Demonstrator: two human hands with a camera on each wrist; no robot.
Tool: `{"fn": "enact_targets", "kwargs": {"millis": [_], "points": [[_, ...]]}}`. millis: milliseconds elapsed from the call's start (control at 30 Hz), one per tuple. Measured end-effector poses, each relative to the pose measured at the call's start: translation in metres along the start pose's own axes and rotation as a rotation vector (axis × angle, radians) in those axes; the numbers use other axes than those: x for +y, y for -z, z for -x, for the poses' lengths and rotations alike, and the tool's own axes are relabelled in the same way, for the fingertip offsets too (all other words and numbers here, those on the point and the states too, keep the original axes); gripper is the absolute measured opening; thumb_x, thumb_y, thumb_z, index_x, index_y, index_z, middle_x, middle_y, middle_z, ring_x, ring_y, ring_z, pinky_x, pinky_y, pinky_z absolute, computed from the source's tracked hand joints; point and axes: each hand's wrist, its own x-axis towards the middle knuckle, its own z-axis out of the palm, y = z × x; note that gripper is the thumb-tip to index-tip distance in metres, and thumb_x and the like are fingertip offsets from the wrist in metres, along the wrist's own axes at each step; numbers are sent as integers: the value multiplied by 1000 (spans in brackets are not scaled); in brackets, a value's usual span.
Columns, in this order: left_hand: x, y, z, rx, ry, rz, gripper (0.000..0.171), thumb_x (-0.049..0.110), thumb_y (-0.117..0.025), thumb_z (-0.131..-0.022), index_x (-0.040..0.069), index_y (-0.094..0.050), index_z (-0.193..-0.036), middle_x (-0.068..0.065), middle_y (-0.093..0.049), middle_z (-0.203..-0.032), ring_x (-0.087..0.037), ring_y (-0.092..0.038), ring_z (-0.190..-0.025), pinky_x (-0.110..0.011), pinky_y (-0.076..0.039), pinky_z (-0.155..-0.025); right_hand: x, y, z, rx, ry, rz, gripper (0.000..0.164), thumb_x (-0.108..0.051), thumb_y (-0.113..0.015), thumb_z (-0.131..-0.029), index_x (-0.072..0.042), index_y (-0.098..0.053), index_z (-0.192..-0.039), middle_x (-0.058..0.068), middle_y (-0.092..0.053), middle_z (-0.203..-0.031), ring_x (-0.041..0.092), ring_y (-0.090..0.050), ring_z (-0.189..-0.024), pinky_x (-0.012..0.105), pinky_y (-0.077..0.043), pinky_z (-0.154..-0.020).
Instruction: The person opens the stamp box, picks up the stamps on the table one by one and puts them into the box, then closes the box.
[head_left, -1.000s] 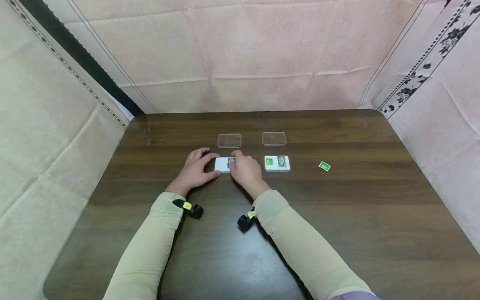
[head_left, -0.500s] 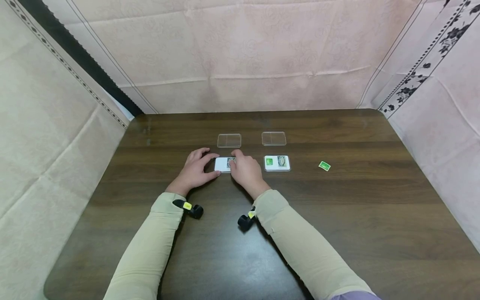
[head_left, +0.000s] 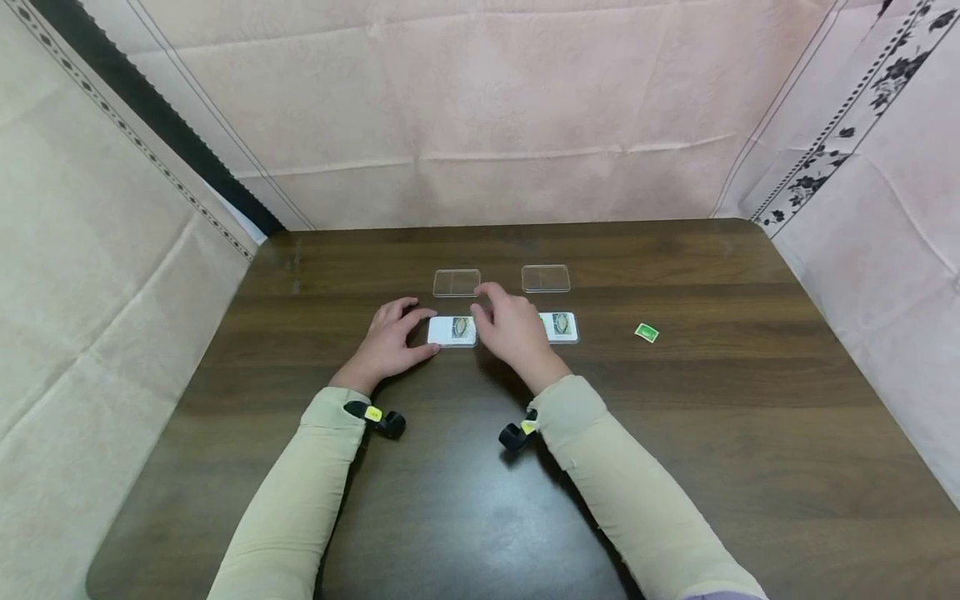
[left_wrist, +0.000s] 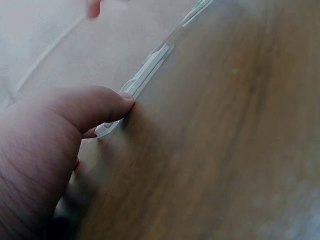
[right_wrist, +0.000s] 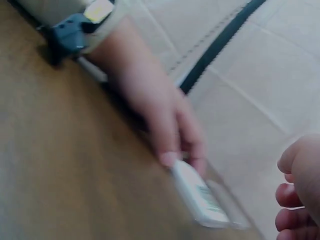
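Observation:
A flat white rectangular case [head_left: 442,332] with a small printed picture on its right half lies on the table. My left hand [head_left: 387,340] pinches its left end, thumb at the near edge and index finger at the far edge. The left wrist view shows the thumb [left_wrist: 107,106] pressed against the side of the case. My right hand [head_left: 517,333], fingers bent and nothing visible in them, hovers between this case and a second white case [head_left: 562,327]. It covers the second case's left part; a similar printed picture shows on its right.
Two clear shallow plastic lids [head_left: 457,283] lie behind the cases, one behind each. A small green and white rectangular piece [head_left: 647,332] lies to the right on the brown wooden table [head_left: 720,433]. Pale patterned cloth [head_left: 525,100] hangs around the table.
My right hand has come off the left case and moved right, uncovering its printed picture and now covering part of the right case. My left hand stays in place.

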Motion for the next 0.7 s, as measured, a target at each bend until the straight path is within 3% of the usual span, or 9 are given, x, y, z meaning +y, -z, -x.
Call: {"fn": "enact_targets", "kwargs": {"millis": [267, 700], "points": [[-3, -1, 1, 1, -2, -3, 61, 46, -70, -91, 22, -54, -145, -15, -31, -159, -38, -22, -146, -59, -21, -117, 34, 49, 9, 55, -3, 45, 32, -31, -56, -102, -13, -65, -127, 3, -67, -82, 20, -59, -67, 38, -51, -62], [-2, -2, 0, 1, -6, -3, 61, 46, -70, -91, 22, -54, -145, -15, -31, -159, -38, -23, -146, -59, -21, -117, 127, 102, 37, 79, -123, 96, 29, -27, -59, -101, -8, -67, -121, 12, -70, -107, 29, -64, -93, 50, -51, -79]]}}
